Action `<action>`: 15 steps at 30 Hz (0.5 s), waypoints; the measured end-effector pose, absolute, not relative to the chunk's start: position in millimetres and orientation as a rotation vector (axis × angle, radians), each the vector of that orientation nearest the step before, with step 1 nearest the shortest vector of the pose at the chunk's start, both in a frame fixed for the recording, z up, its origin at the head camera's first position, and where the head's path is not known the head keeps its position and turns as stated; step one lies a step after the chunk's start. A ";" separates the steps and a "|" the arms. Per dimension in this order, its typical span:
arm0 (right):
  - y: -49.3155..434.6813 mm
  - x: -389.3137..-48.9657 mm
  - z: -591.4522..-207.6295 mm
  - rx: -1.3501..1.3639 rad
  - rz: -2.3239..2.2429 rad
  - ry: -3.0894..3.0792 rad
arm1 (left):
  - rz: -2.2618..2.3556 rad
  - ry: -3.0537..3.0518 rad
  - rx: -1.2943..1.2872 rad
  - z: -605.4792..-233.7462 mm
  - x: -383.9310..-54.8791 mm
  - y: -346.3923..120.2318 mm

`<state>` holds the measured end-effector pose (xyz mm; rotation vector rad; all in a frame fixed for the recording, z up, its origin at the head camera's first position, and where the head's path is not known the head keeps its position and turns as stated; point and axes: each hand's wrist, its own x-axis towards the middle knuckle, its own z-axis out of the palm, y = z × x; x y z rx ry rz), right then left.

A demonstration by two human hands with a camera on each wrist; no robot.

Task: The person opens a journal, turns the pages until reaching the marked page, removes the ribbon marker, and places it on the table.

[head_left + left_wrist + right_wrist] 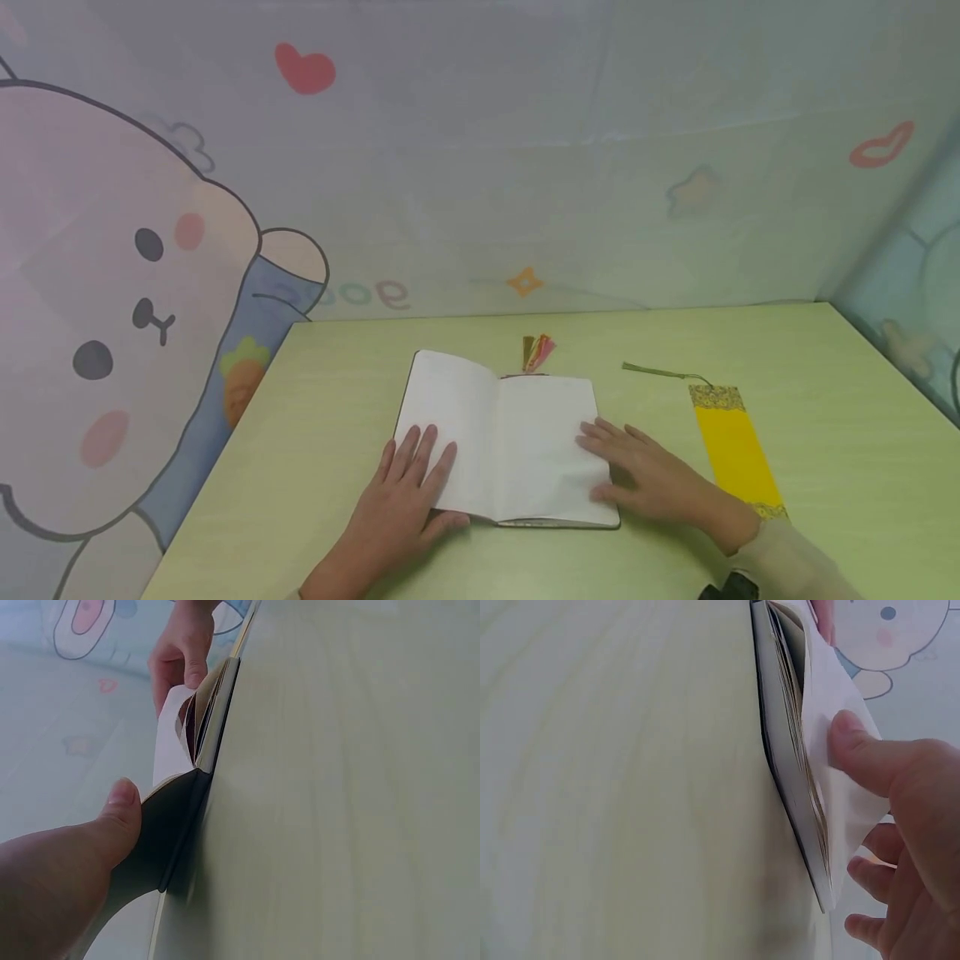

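Note:
A notebook (543,454) with a dark cover lies spread in the middle of the table, two blank white pages facing up. My left hand (401,496) rests on the lower left page, its fingers extended and the thumb by the bottom edge. Beside that thumb, in the left wrist view, the dark cover (161,832) slopes up from the spine. Across the notebook, my right hand (648,471) touches the right page near its outer edge. The right wrist view shows that thumb (859,746) on the white page, above a thick stack of page edges (791,727).
Tassels (537,354) stick out past the notebook's top edge. Right of the notebook lies a yellow bookmark (735,446) with patterned ends and a cord (663,372); the right forearm overlaps its lower end. A cartoon-printed curtain (480,167) hangs behind the pale table (322,400).

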<state>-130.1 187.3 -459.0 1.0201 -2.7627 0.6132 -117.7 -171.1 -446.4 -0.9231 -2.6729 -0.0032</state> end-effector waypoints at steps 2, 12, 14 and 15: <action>186.4 -129.1 -458.8 1.040 0.625 -2.727 | 0.001 -2.655 -0.926 -446.2 -117.8 -171.2; 176.2 -119.6 -451.0 1.069 0.794 -2.804 | 0.060 -2.594 -0.901 -440.5 -118.3 -160.2; 173.6 -118.2 -450.3 1.065 0.806 -2.852 | 0.057 -2.594 -0.895 -439.6 -117.8 -156.4; 172.4 -117.9 -450.2 1.074 0.794 -2.867 | 0.056 -2.596 -0.891 -439.3 -117.4 -154.7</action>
